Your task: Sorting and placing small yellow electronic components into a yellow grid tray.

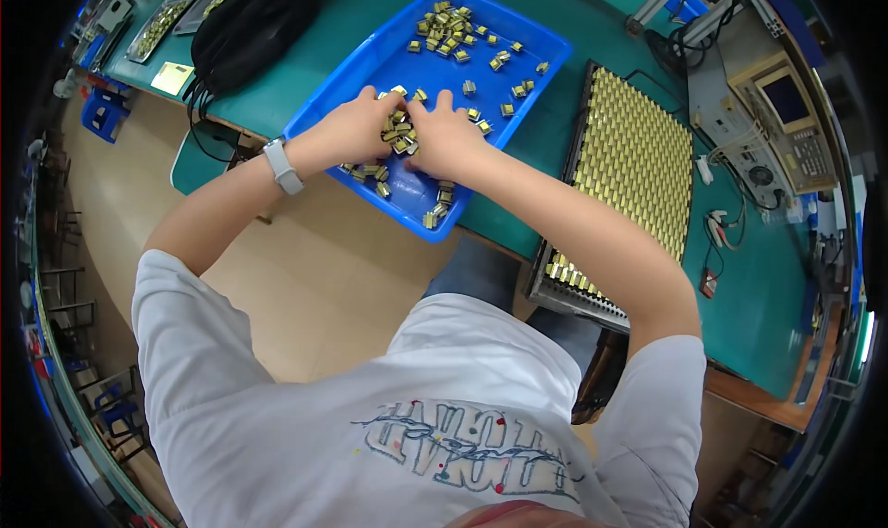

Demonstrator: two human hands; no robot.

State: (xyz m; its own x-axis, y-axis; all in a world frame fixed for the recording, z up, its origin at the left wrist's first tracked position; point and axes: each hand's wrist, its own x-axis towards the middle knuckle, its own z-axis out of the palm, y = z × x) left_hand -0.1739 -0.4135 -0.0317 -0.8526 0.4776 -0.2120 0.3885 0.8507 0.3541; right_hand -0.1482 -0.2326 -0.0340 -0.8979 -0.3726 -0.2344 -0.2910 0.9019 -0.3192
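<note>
A blue plastic tray (319, 98) lies tilted across the view, its near end reaching past the table edge. Small yellow-and-silver parts, which look like little transformers, lie loose in it: a heap (447, 26) at the far end, others scattered. My left hand (363, 128) and my right hand (446, 141) are inside the tray, facing each other. Between them they cup a clump of these transformers (400, 137), with curved fingers around its sides. Some fingertips are hidden behind the clump. More loose transformers (442, 199) lie at the tray's near end.
Right of the tray, a dark-edged rack (634, 149) holds tight rows of similar parts and sticks out over the table's near edge. Beyond it stand a bench instrument (782, 111) and cable clips (720, 227). A black bag (254, 42) and a metal tray (159, 28) lie far left.
</note>
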